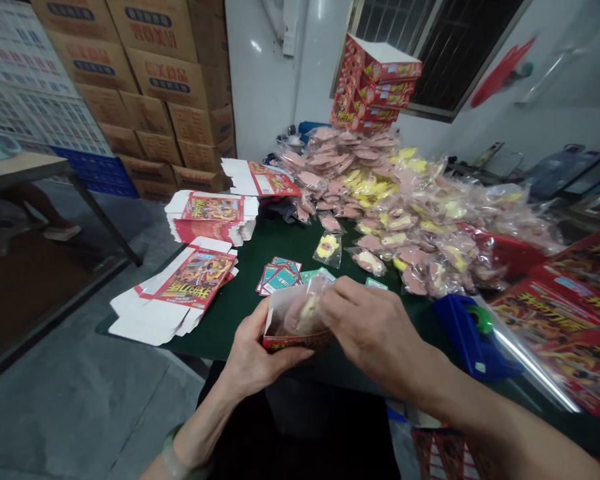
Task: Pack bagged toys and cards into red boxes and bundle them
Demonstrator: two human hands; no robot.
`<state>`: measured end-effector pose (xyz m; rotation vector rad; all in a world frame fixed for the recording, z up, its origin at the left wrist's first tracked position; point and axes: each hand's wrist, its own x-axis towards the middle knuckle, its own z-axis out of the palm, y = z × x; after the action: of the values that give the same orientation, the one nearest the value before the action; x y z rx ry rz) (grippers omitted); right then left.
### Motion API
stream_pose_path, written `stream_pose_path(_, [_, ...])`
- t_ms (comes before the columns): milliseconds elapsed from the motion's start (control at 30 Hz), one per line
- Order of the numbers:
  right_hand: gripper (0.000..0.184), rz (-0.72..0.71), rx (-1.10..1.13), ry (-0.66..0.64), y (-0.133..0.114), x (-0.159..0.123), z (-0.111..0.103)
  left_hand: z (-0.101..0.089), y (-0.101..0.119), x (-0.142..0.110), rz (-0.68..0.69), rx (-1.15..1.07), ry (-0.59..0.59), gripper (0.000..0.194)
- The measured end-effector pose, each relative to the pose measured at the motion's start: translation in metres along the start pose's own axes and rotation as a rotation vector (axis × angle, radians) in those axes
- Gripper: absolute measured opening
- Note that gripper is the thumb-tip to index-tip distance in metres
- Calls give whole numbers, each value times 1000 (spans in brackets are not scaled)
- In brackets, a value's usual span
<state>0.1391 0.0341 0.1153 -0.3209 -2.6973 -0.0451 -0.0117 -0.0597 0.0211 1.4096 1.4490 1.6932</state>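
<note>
Head view: left hand (pixel 257 353) curled round a small red printed cardboard box (pixel 286 343), open end up, at the near edge of the dark green tabletop (pixel 247 263). Right hand (pixel 363 320) pinches a clear plastic packet with pink and yellow contents (pixel 305 315), partly inside the box. Teal-faced, red-edged paper cards (pixel 280 277) lie just beyond; blue plastic tape dispenser (pixel 457 330) at right.

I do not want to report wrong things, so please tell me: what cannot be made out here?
In the head view:
Open box: bottom hidden by wall and bagged piece.
Left hand: lower fingers hidden by the box.
Right hand: grip on this piece, hidden by its fingers.
Cards: fine print too small.
Red packaging at right: cut off by the edge.
</note>
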Motion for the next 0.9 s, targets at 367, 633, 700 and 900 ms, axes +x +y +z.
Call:
stream_pose_path(367, [30,-100,199,-5,-22,-18,5,-1,-6,-4,69,98,-51,46])
stream_pose_path(633, [20,-49,259,237,-34,-16,37,-2,-13,-18,16,274,216,50])
stream_pose_path(700, [15,-5,283,471,-19,-32,37,-6,-13,-18,39,386,374,43])
stream_pose_path(900, [22,663,-101,177,91,-102,80,-26,-17,-21,-10,520,502,27])
